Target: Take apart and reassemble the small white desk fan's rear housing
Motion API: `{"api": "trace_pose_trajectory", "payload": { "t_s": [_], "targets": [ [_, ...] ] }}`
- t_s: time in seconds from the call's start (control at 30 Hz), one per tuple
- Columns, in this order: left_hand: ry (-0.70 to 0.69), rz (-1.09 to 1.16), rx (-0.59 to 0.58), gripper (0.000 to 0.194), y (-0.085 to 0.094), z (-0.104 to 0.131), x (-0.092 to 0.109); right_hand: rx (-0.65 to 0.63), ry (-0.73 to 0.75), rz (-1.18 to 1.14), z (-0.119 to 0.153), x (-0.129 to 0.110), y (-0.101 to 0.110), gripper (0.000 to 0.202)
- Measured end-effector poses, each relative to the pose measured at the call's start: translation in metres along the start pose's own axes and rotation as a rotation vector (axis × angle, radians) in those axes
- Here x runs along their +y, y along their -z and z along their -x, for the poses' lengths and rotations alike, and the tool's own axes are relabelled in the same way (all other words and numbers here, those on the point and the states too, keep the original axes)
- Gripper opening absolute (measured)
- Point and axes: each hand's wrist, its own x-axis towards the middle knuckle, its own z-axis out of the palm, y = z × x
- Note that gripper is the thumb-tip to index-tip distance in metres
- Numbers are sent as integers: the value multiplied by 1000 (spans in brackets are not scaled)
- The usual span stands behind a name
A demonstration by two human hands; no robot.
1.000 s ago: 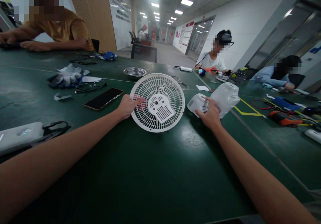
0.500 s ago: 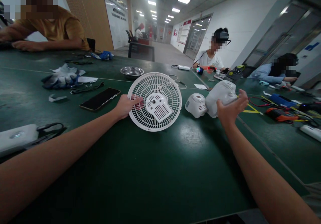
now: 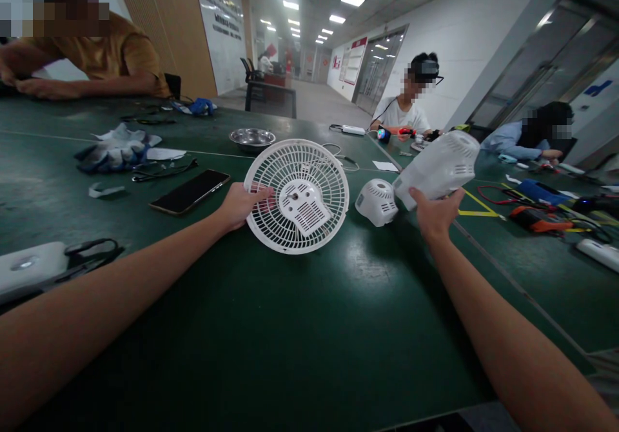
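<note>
- My left hand [image 3: 236, 206] pinches the left rim of the white fan grille [image 3: 305, 207], thumb over its bars.
- I have the grille tilted up facing me, about midway between the desk's [image 3: 290, 335] near and far edges.
- My right hand [image 3: 438, 214] grips the larger white housing [image 3: 438, 164], thumb on the near face; it tilts up toward the desk's right edge.
- The smaller vented cover [image 3: 376, 203] sits between grille and housing; whether it touches the housing, I can't tell.
- Left of my grille lies a phone [image 3: 189, 191], with gloves [image 3: 116, 148] farther toward the desk's left edge.
- A metal bowl [image 3: 252, 137] stands behind the grille, near the far edge.
</note>
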Motion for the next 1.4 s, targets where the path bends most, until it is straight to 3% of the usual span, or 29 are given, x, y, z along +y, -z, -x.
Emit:
{"api": "trace_pose_trajectory", "payload": {
  "t_s": [0.07,0.23,0.4,0.53,0.73,0.9,1.1,1.23,1.4],
  "targets": [
    [-15,-7,10,14,-2,1,1,83,-10,-53,2,-20,2,83],
    [-38,14,15,15,-4,3,1,-13,6,-117,23,-61,1,82],
    [-55,-2,-13,22,0,1,-2,-253,-84,53,39,-72,0,79],
    [-51,-7,-16,22,1,0,-4,-298,-107,127,41,-74,0,75],
    [-41,-19,-10,19,0,3,0,-218,-97,102,37,-64,-2,73],
    [-20,-11,-7,15,-2,5,3,-104,-80,109,8,-31,10,79],
    [-33,-9,-8,15,-3,4,2,-154,-146,46,-15,8,19,77],
    [-32,-14,-4,15,-4,6,4,-159,-107,-32,-14,8,18,81],
    [-33,-14,0,13,-5,9,6,4,42,-93,-16,-6,20,75]
  ]
}}
